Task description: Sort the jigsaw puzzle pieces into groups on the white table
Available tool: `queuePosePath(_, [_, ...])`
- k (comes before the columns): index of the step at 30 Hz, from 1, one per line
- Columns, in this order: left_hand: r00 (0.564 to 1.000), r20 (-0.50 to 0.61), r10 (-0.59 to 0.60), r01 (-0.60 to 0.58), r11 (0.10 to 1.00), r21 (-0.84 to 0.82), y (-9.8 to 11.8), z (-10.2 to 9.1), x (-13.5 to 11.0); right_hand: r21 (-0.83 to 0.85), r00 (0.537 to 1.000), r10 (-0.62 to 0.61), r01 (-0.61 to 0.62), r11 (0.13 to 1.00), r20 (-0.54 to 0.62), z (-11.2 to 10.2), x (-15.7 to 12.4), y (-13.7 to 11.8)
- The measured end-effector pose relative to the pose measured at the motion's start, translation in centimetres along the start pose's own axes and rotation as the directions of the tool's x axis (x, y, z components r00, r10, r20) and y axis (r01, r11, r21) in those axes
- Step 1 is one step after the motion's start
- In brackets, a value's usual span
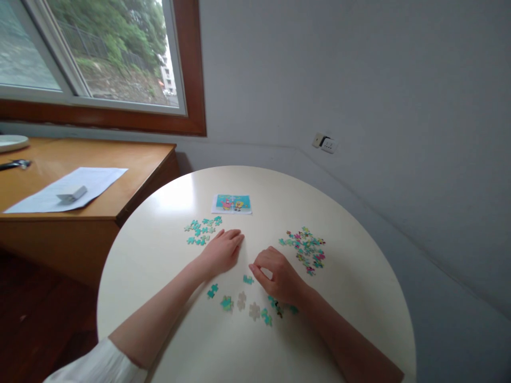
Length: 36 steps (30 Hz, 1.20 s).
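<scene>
The person's right hand (279, 276) rests on the round cream-white counter (359, 330) with its fingers curled and its thumb and forefinger drawn close together. Their tips are at a small teal jigsaw piece (248, 279), touching it or just beside it. Whether the piece is actually pinched cannot be told. The left hand (221, 250) lies palm down and flat on the counter a little further from the person, its fingers straight and held together, gripping nothing. It is apart from the small teal piece.

Nearer the person, a loose row of scattered jigsaw pieces (241, 302) lies between the two forearms. Some are teal and two show a pale face, and a few are partly hidden under the right wrist. Just beyond the left hand is a cluster of teal and white jigsaw pieces (202, 231). To the right of the right hand, near but apart from it, is a heap of multicoloured jigsaw pieces (305, 249).

Further back on the counter, between the two groups, a small rectangular cartoon picture card (232, 203) lies flat.

To the left stands a brown wooden counter under the window (99, 53), carrying a white sheet of paper (91, 181) with a small grey block (72, 194) on it. A white wall socket (325, 143) sits on the grey wall.
</scene>
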<state>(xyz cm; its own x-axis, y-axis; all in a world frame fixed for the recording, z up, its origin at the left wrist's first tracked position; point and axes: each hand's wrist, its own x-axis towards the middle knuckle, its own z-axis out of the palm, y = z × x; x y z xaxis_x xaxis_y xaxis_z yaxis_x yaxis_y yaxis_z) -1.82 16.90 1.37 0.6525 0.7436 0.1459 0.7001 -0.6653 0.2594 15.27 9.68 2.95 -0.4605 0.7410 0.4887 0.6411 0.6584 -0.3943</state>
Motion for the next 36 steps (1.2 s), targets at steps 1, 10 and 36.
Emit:
queuePosePath(1, [1.0, -0.002, -0.002, 0.002, 1.0, 0.0, 0.0, 0.0, 0.0, 0.011, 1.0, 0.011, -0.011, 1.0, 0.01, 0.0, 0.0, -0.1])
queuePosePath(10, [1.0, -0.009, -0.008, 0.008, 1.0, -0.004, 0.0, 0.0, 0.0, 0.203, 0.969, -0.065, 0.015, 0.979, 0.24, -0.4, 0.0, -0.6])
queuePosePath(36, [1.0, -0.021, 0.017, -0.018, 0.999, -0.048, 0.5, -0.3, 0.1, -0.164, 0.978, 0.206, -0.204, 0.965, -0.002, 1.2, -0.5, 3.9])
